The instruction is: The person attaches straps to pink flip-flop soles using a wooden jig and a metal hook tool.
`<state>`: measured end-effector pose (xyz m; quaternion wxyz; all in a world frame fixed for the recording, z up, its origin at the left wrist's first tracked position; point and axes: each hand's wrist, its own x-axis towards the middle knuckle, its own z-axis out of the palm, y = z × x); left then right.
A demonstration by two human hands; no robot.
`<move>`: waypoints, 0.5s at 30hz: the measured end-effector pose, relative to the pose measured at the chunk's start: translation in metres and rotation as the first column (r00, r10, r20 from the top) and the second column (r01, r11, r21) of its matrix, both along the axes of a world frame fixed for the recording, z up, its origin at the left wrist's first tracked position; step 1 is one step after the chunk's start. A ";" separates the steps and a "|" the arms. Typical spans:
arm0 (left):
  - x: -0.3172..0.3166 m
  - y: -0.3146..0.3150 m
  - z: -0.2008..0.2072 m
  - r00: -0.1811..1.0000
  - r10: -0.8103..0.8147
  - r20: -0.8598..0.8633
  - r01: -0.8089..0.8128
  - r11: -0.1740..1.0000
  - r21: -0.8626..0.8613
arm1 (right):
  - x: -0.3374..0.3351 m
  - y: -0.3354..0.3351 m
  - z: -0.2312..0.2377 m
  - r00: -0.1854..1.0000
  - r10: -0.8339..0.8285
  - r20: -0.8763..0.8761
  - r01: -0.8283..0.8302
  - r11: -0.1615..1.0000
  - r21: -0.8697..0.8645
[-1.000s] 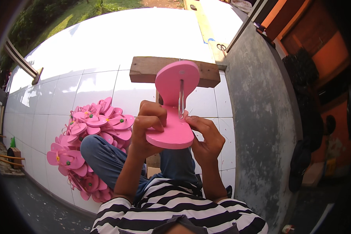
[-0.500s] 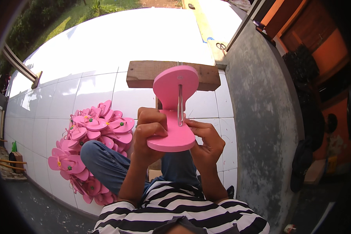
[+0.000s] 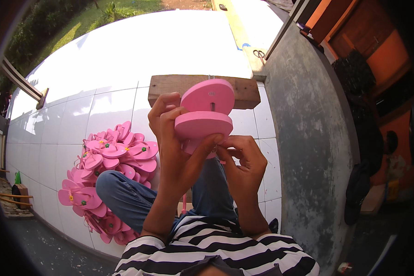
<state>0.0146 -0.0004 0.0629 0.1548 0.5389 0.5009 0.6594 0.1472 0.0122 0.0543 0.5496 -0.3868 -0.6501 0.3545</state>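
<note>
A pink flip-flop sole is bent over in front of me, its near end tipped up so the underside shows. A metal rod runs at the hole in its far end, mostly hidden behind the fold. My left hand is closed around the sole's left side, thumb pressed across the underside. My right hand pinches close beside that thumb, at the sole's lower right edge; what its fingertips hold is too small to make out. Part of a pink strap hangs below my left wrist.
A wooden beam lies beyond the sole. At my left, a heap of pink flip-flops with small flower ornaments sits on white tiles. Scissors rest on a ledge by the grey wall on the right.
The sole's near end has been lifted and folded toward the far end, covering most of the rod. My left hand has moved up and forward; the right fingers now pinch at its underside.
</note>
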 end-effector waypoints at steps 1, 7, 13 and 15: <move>-0.003 0.015 -0.001 0.990 0.100 -0.104 -0.100 0.995 0.001 | -0.008 0.006 0.001 1.000 -0.012 -0.011 0.012 0.999 -0.036; -0.008 0.045 -0.004 0.926 0.294 -0.237 -0.267 0.954 0.137 | -0.021 0.044 -0.020 0.999 -0.032 0.003 0.032 0.986 -0.161; -0.031 -0.025 -0.073 0.945 0.192 -0.264 -0.166 0.979 0.116 | -0.022 -0.018 -0.092 0.979 0.015 0.203 0.021 0.984 -0.176; -0.030 -0.049 -0.088 0.897 0.121 -0.425 -0.108 0.993 0.054 | -0.015 -0.042 -0.121 0.933 0.145 0.330 -0.141 0.989 -0.035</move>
